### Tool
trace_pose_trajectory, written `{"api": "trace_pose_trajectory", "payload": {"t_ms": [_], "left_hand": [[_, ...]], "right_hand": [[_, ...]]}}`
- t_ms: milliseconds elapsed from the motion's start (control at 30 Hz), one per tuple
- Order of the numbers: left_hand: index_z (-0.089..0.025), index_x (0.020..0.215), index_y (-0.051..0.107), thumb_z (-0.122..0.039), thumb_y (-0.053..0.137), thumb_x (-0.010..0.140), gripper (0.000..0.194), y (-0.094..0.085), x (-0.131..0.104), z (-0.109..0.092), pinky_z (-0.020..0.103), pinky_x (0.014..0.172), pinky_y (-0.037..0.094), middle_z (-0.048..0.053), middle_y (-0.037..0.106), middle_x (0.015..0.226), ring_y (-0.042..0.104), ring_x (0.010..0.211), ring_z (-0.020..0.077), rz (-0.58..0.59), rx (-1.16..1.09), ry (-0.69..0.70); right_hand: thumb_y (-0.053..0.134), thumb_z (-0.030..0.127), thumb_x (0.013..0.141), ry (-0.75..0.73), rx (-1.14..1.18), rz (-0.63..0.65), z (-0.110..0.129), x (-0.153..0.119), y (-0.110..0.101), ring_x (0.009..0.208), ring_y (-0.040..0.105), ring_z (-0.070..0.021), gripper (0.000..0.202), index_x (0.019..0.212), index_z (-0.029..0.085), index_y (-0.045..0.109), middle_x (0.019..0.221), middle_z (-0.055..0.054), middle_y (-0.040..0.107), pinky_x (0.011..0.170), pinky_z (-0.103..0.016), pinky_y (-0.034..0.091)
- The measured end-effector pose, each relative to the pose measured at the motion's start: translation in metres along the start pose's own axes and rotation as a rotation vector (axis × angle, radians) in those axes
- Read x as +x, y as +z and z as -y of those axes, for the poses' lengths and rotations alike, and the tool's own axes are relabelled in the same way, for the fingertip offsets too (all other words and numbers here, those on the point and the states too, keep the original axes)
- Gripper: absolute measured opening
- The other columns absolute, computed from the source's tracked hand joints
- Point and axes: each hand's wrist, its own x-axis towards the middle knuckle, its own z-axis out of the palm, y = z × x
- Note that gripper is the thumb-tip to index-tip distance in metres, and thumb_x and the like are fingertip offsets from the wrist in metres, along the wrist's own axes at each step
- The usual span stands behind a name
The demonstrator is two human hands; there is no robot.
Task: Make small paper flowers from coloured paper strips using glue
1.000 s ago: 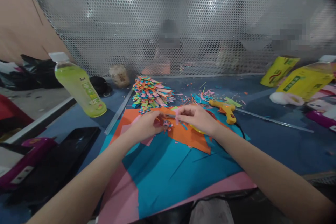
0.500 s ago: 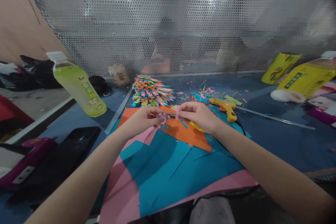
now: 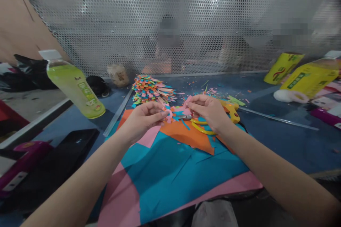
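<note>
My left hand (image 3: 141, 120) pinches a small curled piece of fringed pink-and-blue paper (image 3: 169, 114) between thumb and fingertips. Held up from it, a pink end (image 3: 187, 102) is pinched in my right hand (image 3: 209, 111), so the fringed paper spans both hands. Just below lie yellow-handled scissors (image 3: 204, 132), on orange paper (image 3: 191, 140). Large blue paper (image 3: 165, 177) and pink paper (image 3: 119, 198) spread out beneath my forearms. A pile of layered multicoloured paper strips (image 3: 149, 90) stands behind my left hand. Beyond my right hand is a yellow glue gun (image 3: 234, 111), partly hidden.
A green drink bottle (image 3: 77, 87) and a black phone (image 3: 76, 145) are at left. Clear glue sticks (image 3: 279, 118) and paper scraps (image 3: 234, 100) lie right of centre. A yellow bottle (image 3: 310, 78) stands far right. A perforated metal panel (image 3: 197, 17) closes off the back.
The fringed paper now shows stretched between my hands, and my right hand has shifted slightly up and right. More of the scissors is visible. The view has moved a little.
</note>
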Motion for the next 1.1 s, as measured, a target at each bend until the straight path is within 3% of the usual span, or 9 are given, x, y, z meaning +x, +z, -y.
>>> {"api": "trace_pose_trajectory", "payload": {"t_ms": [167,267,400,567,700,833,967,1100], "left_hand": [[-0.016,0.069,0.050,-0.023,0.074,0.057,0.028,0.006,-0.003,-0.002,0.023,0.050,0.052,0.000,0.065,0.065,0.064,0.063,0.0156,0.001,0.010,0.132],[-0.017,0.078,0.051,-0.022,0.075,0.056,0.032,0.007,-0.004,-0.002,0.022,0.045,0.053,-0.001,0.064,0.067,0.065,0.064,0.0168,-0.021,0.009,0.113],[-0.020,0.094,0.052,-0.022,0.072,0.060,0.039,0.006,-0.004,0.001,0.023,0.046,0.055,-0.001,0.065,0.074,0.066,0.072,0.0182,0.043,0.044,0.070],[-0.018,0.073,0.055,-0.022,0.071,0.060,0.021,0.007,-0.005,0.004,0.023,0.050,0.056,0.000,0.067,0.069,0.066,0.068,0.0172,0.018,0.107,0.112],[-0.016,0.072,0.063,-0.021,0.071,0.060,0.015,0.010,-0.010,0.001,0.028,0.060,0.056,0.004,0.069,0.076,0.065,0.070,0.0170,-0.071,0.251,0.268],[-0.019,0.069,0.067,-0.019,0.067,0.065,0.004,0.012,-0.016,-0.004,0.033,0.075,0.053,0.004,0.070,0.082,0.064,0.083,0.0191,-0.110,0.374,0.489],[-0.025,0.069,0.069,-0.014,0.065,0.067,0.012,0.012,-0.020,-0.009,0.032,0.077,0.052,0.000,0.070,0.084,0.064,0.082,0.0175,-0.102,0.491,0.651],[-0.027,0.072,0.069,-0.011,0.065,0.066,0.018,0.012,-0.021,-0.009,0.032,0.075,0.052,-0.002,0.069,0.083,0.064,0.080,0.0163,-0.089,0.503,0.698]], "right_hand": [[0.065,0.028,0.060,-0.059,-0.020,-0.055,0.002,-0.002,-0.001,0.052,0.054,-0.0066,0.017,0.068,0.017,0.055,0.072,-0.002,0.067,0.041,-0.018,0.039],[0.064,0.031,0.063,-0.103,-0.058,-0.077,0.004,-0.004,-0.002,0.050,0.053,-0.0062,0.017,0.070,0.017,0.056,0.075,-0.003,0.068,0.040,-0.018,0.038],[0.063,0.029,0.065,-0.134,-0.076,-0.098,0.007,-0.006,-0.003,0.045,0.049,-0.0047,0.015,0.069,0.017,0.054,0.074,-0.002,0.067,0.038,-0.018,0.037],[0.062,0.029,0.068,-0.188,-0.089,-0.044,0.007,-0.008,-0.005,0.058,0.057,-0.0090,0.014,0.072,0.019,0.053,0.078,-0.002,0.067,0.048,-0.022,0.045],[0.060,0.026,0.071,-0.349,-0.159,-0.034,0.009,-0.013,-0.002,0.077,0.062,-0.0148,0.010,0.071,0.020,0.052,0.079,-0.002,0.066,0.062,-0.027,0.050],[0.056,0.022,0.076,-0.540,-0.304,-0.057,0.014,-0.024,0.002,0.079,0.062,-0.0158,0.003,0.074,0.022,0.054,0.079,-0.002,0.065,0.064,-0.029,0.050],[0.054,0.019,0.078,-0.707,-0.337,0.026,0.016,-0.031,0.000,0.079,0.061,-0.0149,0.005,0.076,0.023,0.055,0.082,-0.002,0.065,0.065,-0.029,0.050],[0.054,0.016,0.078,-0.807,-0.407,0.105,0.016,-0.032,-0.002,0.079,0.062,-0.0155,0.008,0.079,0.023,0.056,0.084,-0.003,0.066,0.068,-0.031,0.049]]}}
